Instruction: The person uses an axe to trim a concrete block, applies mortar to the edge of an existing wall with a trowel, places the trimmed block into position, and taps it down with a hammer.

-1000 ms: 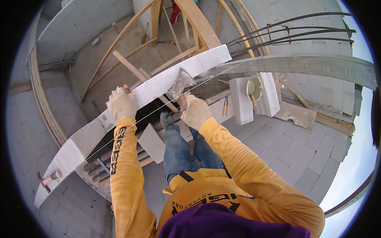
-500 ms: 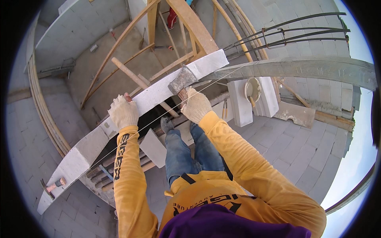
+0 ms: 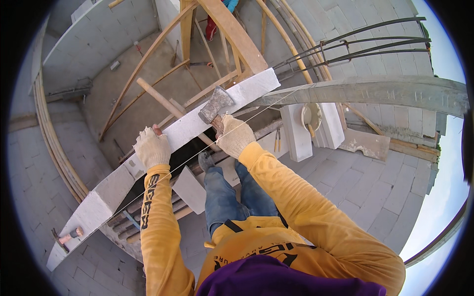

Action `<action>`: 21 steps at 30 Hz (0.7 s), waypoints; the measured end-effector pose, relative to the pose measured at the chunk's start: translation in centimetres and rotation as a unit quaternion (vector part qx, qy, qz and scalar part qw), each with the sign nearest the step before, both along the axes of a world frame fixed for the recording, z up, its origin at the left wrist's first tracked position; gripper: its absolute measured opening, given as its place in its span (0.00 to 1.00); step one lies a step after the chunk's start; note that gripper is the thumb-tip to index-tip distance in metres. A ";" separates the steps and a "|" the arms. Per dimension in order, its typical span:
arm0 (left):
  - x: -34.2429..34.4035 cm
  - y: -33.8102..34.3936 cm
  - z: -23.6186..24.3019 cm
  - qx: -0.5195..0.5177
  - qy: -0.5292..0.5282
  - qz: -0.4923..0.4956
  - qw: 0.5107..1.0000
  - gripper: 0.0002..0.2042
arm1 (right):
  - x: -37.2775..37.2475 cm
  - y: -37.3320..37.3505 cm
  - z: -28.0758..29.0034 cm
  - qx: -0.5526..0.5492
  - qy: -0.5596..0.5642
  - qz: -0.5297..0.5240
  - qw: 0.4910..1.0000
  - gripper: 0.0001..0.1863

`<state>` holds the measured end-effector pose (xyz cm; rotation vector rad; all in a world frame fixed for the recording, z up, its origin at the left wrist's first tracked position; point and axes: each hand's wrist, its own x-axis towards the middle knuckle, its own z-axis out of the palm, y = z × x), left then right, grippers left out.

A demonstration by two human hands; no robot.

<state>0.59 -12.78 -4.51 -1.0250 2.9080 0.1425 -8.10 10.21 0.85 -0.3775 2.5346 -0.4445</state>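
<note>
My left hand (image 3: 152,147), in a knitted glove with bare fingertips, grips the edge of a long white block strip (image 3: 186,124) crossing diagonally in front of me. My gloved right hand (image 3: 235,137) is closed around the handle of a hatchet-like tool (image 3: 216,105), whose broad, grey-stained metal head lies over the strip. A taut white string (image 3: 271,104) runs diagonally along the near side of the strip, by my right hand. A hammer (image 3: 69,236) lies on the strip's left end. My legs and one shoe are below the strip.
Wooden framing (image 3: 232,39), poles and bent rebar (image 3: 370,42) are beyond; another person's red-clad leg (image 3: 211,27) shows at the top. A curved grey beam (image 3: 375,89) extends right above white blocks (image 3: 296,133) and a bucket (image 3: 311,118). A loose white slab (image 3: 190,190) is beside my legs.
The view has shifted, so most surroundings sit a little lower in the picture. My right hand and the tool have moved slightly left; my left hand stays on the strip.
</note>
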 end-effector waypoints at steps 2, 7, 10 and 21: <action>0.2 -0.2 -0.1 -0.001 0.009 0.003 1.000 0.20 | 1.3 -0.9 0.6 -0.026 0.017 0.107 0.994 0.20; 0.0 -0.2 -0.2 0.003 0.016 0.003 1.000 0.20 | -1.9 0.6 -1.3 -0.028 0.050 -0.010 0.998 0.18; -0.4 0.0 -0.3 0.003 0.013 -0.001 1.000 0.20 | -4.6 2.7 -2.2 -0.051 0.153 -0.083 0.983 0.17; -0.2 -0.2 -0.2 0.007 0.010 0.003 1.000 0.19 | -3.4 2.0 -1.5 -0.055 0.108 0.018 0.992 0.18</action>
